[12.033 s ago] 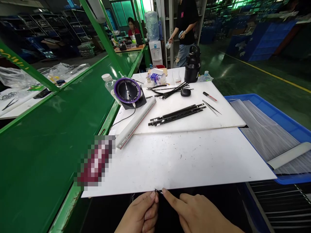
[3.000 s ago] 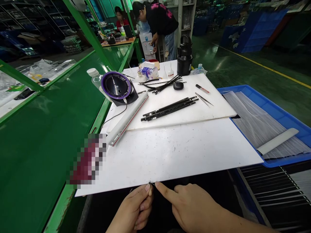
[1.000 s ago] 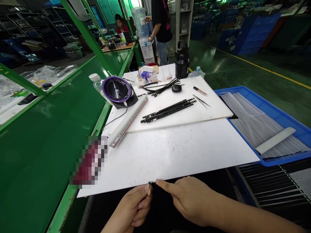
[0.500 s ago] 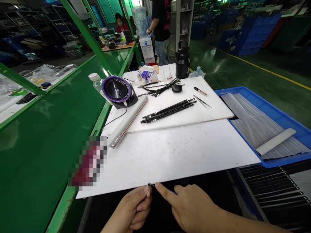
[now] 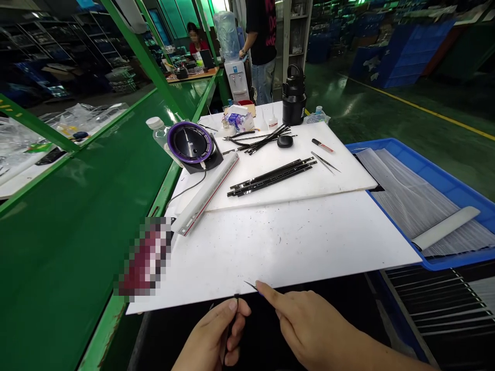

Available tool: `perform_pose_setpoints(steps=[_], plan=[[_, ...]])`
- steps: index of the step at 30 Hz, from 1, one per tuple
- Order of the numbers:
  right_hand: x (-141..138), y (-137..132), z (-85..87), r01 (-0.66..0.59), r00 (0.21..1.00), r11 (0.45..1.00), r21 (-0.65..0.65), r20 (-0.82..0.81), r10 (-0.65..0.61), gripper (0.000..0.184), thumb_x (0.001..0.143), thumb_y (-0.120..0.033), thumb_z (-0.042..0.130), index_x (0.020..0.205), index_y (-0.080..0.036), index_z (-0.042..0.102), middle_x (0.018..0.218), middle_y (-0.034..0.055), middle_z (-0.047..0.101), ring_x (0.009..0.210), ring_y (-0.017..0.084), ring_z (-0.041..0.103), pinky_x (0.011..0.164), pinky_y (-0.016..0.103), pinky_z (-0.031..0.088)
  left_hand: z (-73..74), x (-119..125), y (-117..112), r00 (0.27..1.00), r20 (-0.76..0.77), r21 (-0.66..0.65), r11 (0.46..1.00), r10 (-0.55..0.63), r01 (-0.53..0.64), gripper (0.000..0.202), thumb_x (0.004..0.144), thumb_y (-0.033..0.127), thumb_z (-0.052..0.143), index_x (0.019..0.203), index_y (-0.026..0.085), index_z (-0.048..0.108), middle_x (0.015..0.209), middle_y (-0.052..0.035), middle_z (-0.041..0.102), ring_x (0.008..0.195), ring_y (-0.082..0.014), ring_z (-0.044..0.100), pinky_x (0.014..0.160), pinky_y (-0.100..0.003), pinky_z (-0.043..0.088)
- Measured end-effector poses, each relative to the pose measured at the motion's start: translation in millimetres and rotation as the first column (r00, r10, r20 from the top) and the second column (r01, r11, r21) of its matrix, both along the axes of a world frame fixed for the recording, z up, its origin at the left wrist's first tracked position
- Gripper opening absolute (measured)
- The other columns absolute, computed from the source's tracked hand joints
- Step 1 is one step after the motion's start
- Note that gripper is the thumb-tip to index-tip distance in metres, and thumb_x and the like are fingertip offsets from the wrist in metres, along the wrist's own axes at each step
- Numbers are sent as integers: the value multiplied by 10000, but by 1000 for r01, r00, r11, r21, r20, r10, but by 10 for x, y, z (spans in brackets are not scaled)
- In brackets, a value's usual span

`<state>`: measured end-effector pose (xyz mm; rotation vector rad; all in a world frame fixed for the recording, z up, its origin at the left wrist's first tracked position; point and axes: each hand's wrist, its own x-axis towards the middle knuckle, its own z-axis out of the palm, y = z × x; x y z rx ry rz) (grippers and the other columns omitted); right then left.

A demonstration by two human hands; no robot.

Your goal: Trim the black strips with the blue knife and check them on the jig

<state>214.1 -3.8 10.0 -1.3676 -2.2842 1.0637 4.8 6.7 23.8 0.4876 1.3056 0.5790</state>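
My left hand (image 5: 216, 335) is at the near edge of the white board (image 5: 294, 247), its fingers pinched on a thin black strip (image 5: 230, 324) that points up past the thumb. My right hand (image 5: 305, 324) is beside it, forefinger stretched out, pinching a small dark pointed piece (image 5: 251, 284) whose tip lies over the board's edge. The two pieces are a little apart. A bundle of long black strips (image 5: 273, 176) lies on the raised white board (image 5: 340, 180) farther back.
A purple-rimmed round device (image 5: 191, 143), a white ruler-like bar (image 5: 209, 193), tweezers (image 5: 325, 162), a black jug (image 5: 294, 102) and a bottle (image 5: 160, 133) stand behind. A blue tray (image 5: 429, 180) of grey sheets is at the right, a green conveyor (image 5: 85, 206) at the left. A person (image 5: 263, 46) stands at a water dispenser.
My hands have drawn slightly apart: the right one's pointed piece has lifted off the left one's strip. The person at the back has shifted little.
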Motion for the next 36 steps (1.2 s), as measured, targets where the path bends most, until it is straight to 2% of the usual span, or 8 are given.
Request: perform_pose_setpoints(steps=[5,10,15,19,28,36], plan=[[-32,-9,-9,-33,999,999,13,41,32,625,889,-172,386,1492,-281,265,896,11,717,692,206,665,574,296,390,-111,-11,64,999,26,-76,996,-37,39,464,695,611,695,761,168,576,570,50,399,445,-51,251,417,-189,129],[-46,6,-23,-49,996,999,12,79,48,617,891,-175,388,1488,-283,273,859,7,719,673,201,662,566,295,380,-137,-33,89,980,194,-186,979,-43,80,455,717,593,680,756,168,522,563,69,355,432,-29,174,423,-185,78],[-47,9,-17,-61,995,998,28,79,58,613,889,-179,384,1484,-278,274,866,10,721,678,211,668,558,302,364,-131,-16,65,988,138,-98,992,-70,84,457,764,620,625,790,176,521,586,49,429,417,-35,234,412,-194,95],[-64,9,-36,-86,992,996,34,97,83,621,878,-183,387,1483,-265,273,841,13,720,636,219,663,512,305,323,-139,2,41,992,110,-69,995,-60,68,462,758,628,634,784,181,520,555,69,389,400,-27,189,393,-188,71],[-78,-22,-52,-94,990,995,24,112,91,627,876,-186,370,1490,-253,263,873,36,719,677,235,673,521,314,342,-110,75,16,997,77,-32,999,-22,24,466,731,617,676,761,183,509,555,80,353,404,-21,155,388,-175,61],[-129,-22,-34,-130,969,989,71,222,111,695,830,-177,400,1496,-252,216,786,34,693,559,228,638,446,307,212,-167,49,35,996,84,-57,998,-26,31,533,658,670,707,732,189,490,536,87,341,392,-17,146,376,-172,55]])
